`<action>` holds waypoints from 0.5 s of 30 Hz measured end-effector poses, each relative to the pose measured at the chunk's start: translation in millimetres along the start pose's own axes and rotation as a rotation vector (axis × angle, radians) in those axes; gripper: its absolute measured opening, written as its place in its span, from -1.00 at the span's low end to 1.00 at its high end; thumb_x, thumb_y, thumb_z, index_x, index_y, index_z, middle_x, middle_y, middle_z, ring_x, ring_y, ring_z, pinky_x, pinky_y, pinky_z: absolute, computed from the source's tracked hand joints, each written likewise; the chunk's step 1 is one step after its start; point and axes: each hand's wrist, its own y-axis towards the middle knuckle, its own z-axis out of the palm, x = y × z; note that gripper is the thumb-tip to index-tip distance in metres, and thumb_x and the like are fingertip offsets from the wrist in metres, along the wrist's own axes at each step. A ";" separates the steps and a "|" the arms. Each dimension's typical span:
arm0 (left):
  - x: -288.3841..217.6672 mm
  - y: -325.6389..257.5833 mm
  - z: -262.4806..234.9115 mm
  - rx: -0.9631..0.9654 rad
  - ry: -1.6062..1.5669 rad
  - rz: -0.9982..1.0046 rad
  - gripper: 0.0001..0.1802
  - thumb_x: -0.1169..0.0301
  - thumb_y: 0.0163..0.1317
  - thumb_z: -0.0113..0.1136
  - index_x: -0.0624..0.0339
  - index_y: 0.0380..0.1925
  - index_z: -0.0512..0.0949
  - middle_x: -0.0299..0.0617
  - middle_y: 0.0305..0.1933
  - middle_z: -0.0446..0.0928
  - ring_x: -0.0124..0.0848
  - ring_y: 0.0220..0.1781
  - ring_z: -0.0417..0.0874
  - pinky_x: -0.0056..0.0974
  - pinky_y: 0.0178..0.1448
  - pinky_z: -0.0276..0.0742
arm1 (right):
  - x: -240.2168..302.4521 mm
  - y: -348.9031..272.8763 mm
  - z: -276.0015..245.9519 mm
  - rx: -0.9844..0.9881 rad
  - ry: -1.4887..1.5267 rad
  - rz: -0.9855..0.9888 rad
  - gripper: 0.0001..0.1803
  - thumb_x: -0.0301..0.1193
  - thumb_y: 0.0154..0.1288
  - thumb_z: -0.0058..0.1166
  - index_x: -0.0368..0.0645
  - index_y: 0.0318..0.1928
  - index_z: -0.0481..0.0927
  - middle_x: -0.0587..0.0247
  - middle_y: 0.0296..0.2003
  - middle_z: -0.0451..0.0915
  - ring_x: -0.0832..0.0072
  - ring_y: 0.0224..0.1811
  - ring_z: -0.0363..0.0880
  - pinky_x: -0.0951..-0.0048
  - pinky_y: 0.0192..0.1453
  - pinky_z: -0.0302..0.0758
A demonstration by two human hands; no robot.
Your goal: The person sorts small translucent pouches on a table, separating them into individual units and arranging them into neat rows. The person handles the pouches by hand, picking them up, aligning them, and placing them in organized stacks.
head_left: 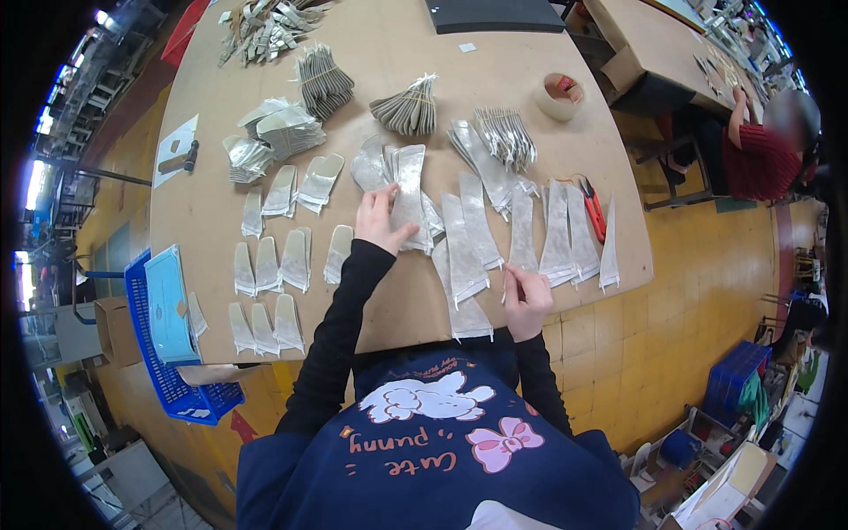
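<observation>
Fingers (383,195) of left hand (382,223) lay half-open on silvery-grey tapered flat piece (409,181); right hand (528,300) pinched nearly closed, hold unclear.

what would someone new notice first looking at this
Probably the silver-grey pieces in rows and bundles across the brown table, with the left hand on one near the middle. After that, likely the red-handled snips toward the table's right side and the bright blue basket by its left edge.

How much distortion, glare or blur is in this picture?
Head view: fisheye bends the table, corners go black; head view: bright patches glare far left; head view: the co-worker's head is blurred, left hand and right hand fairly clear.
</observation>
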 end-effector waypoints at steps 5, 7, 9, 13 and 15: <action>6.6 -5.2 8.3 0.033 0.015 -0.067 -0.38 0.47 -0.07 0.45 0.19 0.07 0.45 -0.21 -0.21 0.49 -0.40 -0.21 0.57 -0.33 -0.07 0.55 | -3.3 -1.7 1.8 -0.014 -0.031 -0.050 -0.85 -0.60 0.10 0.24 -0.18 -0.27 0.69 0.33 -0.64 0.44 0.40 -0.61 0.39 0.38 -0.37 0.30; 8.4 -8.1 6.1 0.031 -0.058 -0.089 -0.44 0.50 -0.04 0.43 0.21 0.02 0.47 -0.22 -0.19 0.50 -0.41 -0.18 0.59 -0.34 -0.06 0.55 | -4.1 -2.8 3.5 -0.014 -0.021 -0.041 -0.84 -0.61 0.10 0.23 -0.18 -0.27 0.69 0.33 -0.64 0.43 0.39 -0.61 0.38 0.36 -0.40 0.29; 10.1 -9.9 -0.3 0.031 -0.124 -0.140 -0.51 0.53 0.00 0.40 0.24 -0.02 0.48 -0.24 -0.17 0.54 -0.43 -0.14 0.61 -0.34 -0.05 0.56 | -4.7 -3.3 4.6 -0.021 -0.027 -0.038 -0.84 -0.61 0.09 0.24 -0.18 -0.27 0.69 0.32 -0.65 0.42 0.38 -0.62 0.36 0.35 -0.42 0.29; 12.3 -14.1 -19.3 -0.053 -0.487 -0.097 -0.65 0.64 0.16 0.23 0.32 -0.04 0.44 -0.13 -0.05 0.57 -0.42 -0.06 0.62 -0.34 0.00 0.56 | -4.8 -3.1 3.9 -0.007 -0.033 -0.043 -0.84 -0.61 0.09 0.24 -0.18 -0.27 0.69 0.31 -0.66 0.41 0.37 -0.63 0.35 0.34 -0.44 0.28; 16.0 -14.8 -37.5 -0.032 -0.615 -0.254 -0.69 0.65 0.22 0.17 0.34 -0.03 0.42 -0.10 -0.02 0.58 -0.42 -0.03 0.62 -0.35 0.03 0.55 | -4.6 -2.8 3.1 -0.005 -0.038 -0.051 -0.85 -0.60 0.10 0.24 -0.18 -0.27 0.70 0.31 -0.67 0.40 0.38 -0.64 0.34 0.35 -0.45 0.27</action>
